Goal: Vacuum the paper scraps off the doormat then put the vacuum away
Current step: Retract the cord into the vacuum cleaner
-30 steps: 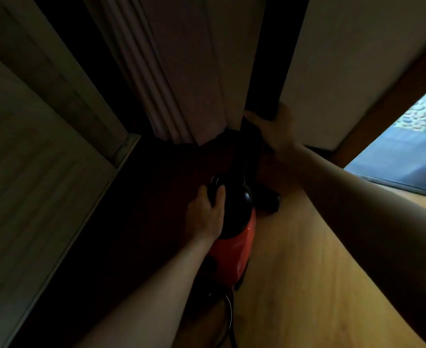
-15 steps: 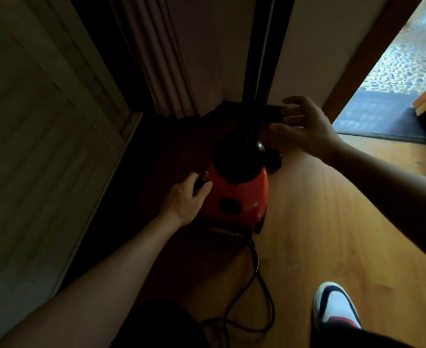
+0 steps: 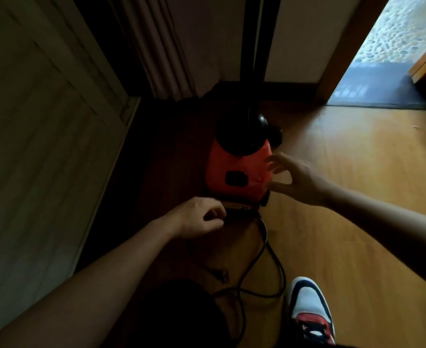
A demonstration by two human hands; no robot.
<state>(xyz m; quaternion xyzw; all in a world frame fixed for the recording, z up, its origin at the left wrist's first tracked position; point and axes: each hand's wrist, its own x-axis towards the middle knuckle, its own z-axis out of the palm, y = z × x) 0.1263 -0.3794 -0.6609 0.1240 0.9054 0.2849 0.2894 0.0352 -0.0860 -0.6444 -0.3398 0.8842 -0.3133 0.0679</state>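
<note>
The red vacuum [image 3: 234,172] with a black dome top stands on the floor in a dim corner. Its black tube [image 3: 254,59] rises against the wall. A black power cord [image 3: 264,239] leaves the vacuum's rear and loops over the floor. My left hand [image 3: 197,217] is at the rear of the vacuum, fingers curled and pinching the cord where it comes out. My right hand [image 3: 294,179] hovers with fingers spread at the red body's right side. The dark doormat [image 3: 372,89] lies in the doorway at the upper right.
A pale panelled door [image 3: 44,159] fills the left side. A curtain [image 3: 156,46] hangs behind the vacuum. Wooden floor [image 3: 357,197] spreads to the right. My white, navy and red shoe [image 3: 309,305] stands beside the cord loops. Pebbled ground [image 3: 397,28] shows beyond the doorway.
My left hand left the vacuum's left side and went to the cord at its rear. My right hand dropped from the tube to the red body's right side.
</note>
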